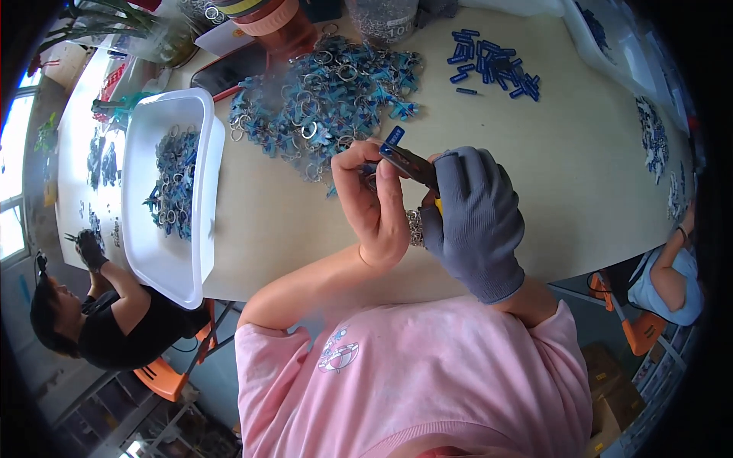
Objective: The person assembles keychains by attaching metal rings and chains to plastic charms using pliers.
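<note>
My bare left hand (pixel 370 202) is closed in a pinch near the pliers' jaws, where a small blue tag (pixel 395 137) sticks up. Most of what the fingertips hold is hidden. In a grey knitted glove, my right hand (pixel 481 217) is wrapped round dark-jawed pliers (pixel 414 167) with a bit of yellow handle showing. The jaws reach left to the tag and the left fingertips. Just beyond the hands lies a heap of blue key rings (pixel 328 99) with silver split rings. Small silvery metal pieces (pixel 414 227) show between my wrists.
Loose blue tags (pixel 496 67) lie at the far right. A white basin (pixel 208 164) of key rings stands left. A phone (pixel 229 70), reddish jar (pixel 279 34) and clear cup (pixel 382 19) line the far side. A co-worker (pixel 114 320) sits left; another person's arm (pixel 676 267) shows right.
</note>
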Action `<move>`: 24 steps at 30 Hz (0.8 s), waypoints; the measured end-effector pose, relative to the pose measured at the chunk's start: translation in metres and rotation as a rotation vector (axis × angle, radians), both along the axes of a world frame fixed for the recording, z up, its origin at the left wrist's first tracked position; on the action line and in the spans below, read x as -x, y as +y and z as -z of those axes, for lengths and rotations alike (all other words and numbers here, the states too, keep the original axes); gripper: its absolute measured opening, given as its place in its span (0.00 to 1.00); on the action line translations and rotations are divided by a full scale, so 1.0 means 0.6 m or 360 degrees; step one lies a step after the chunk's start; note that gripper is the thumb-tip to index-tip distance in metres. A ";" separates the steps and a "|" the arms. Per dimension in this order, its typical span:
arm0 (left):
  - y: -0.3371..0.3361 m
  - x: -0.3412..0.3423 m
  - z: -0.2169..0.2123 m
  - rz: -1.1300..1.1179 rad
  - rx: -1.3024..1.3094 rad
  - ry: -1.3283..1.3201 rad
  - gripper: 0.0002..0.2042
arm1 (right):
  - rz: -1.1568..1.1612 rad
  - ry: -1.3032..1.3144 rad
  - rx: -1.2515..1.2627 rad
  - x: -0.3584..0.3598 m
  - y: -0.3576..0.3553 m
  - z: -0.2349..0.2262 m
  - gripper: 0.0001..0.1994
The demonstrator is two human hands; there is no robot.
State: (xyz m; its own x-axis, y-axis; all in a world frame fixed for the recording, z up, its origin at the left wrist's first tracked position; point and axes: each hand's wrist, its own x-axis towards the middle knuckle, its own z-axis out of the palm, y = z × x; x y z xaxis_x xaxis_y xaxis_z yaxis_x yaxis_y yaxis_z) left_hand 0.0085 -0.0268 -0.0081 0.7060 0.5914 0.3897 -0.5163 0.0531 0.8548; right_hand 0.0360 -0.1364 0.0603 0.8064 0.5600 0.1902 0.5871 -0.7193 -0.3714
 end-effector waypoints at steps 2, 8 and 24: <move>-0.002 0.004 -0.014 0.0103 0.0048 0.0072 0.05 | -0.0004 -0.0085 0.0054 -0.002 -0.002 0.000 0.19; -0.011 0.008 -0.026 0.0013 0.0073 0.0135 0.06 | 0.0002 -0.0271 0.0161 -0.001 -0.007 -0.001 0.18; -0.010 0.019 -0.012 0.0090 0.0218 0.0041 0.08 | -0.0045 -0.0466 0.0211 -0.007 -0.012 -0.003 0.15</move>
State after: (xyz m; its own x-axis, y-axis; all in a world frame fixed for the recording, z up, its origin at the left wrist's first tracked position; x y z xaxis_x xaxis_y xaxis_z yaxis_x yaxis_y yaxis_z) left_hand -0.0027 -0.0331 -0.0010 0.7484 0.5967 0.2894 -0.4873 0.1987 0.8503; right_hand 0.0402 -0.1437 0.0620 0.7120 0.6168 0.3356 0.6757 -0.7319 -0.0882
